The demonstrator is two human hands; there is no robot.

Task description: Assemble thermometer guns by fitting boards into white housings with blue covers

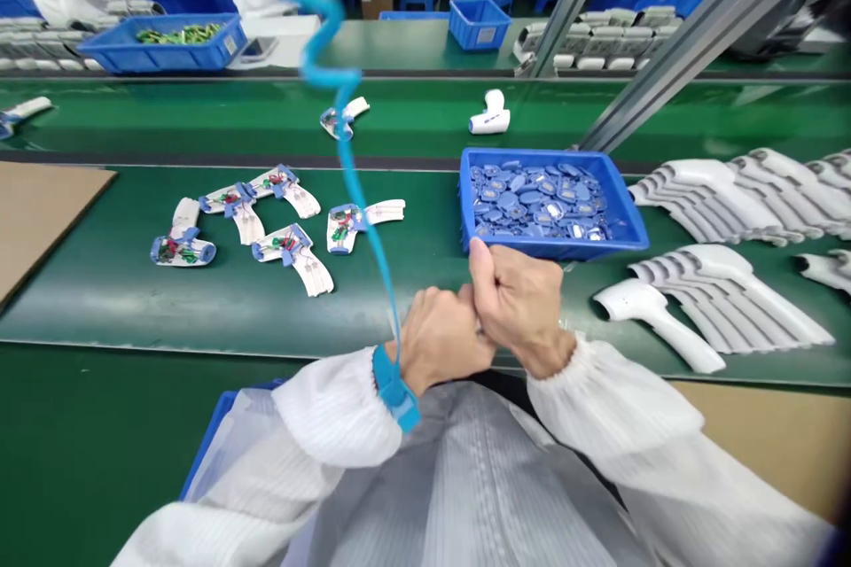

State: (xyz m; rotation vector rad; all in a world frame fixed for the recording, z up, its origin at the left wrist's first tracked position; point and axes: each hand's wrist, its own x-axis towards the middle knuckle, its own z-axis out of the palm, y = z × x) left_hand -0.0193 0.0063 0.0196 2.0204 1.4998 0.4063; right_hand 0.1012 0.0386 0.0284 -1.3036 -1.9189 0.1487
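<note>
My left hand (pixel 439 338) and my right hand (pixel 522 301) meet at the near edge of the green table, fingers curled and pressed together. What they pinch is hidden between them. A blue wrist strap (pixel 394 388) circles my left wrist, and its coiled blue cord (pixel 346 120) rises up across the view. Just beyond my right hand sits a blue tray (pixel 631 221) filled with small blue and silver parts (pixel 535 199). To the left lie several open white handle halves with wired boards (pixel 266 217).
Fanned rows of white plastic shells (pixel 724 292) lie at the right. A white assembled unit (pixel 490 115) and another part (pixel 342 117) rest on the far belt. Blue bins (pixel 163 44) and more shells stand at the back. Cardboard (pixel 40 213) lies left. Slanted metal rails (pixel 691 35) cross upper right.
</note>
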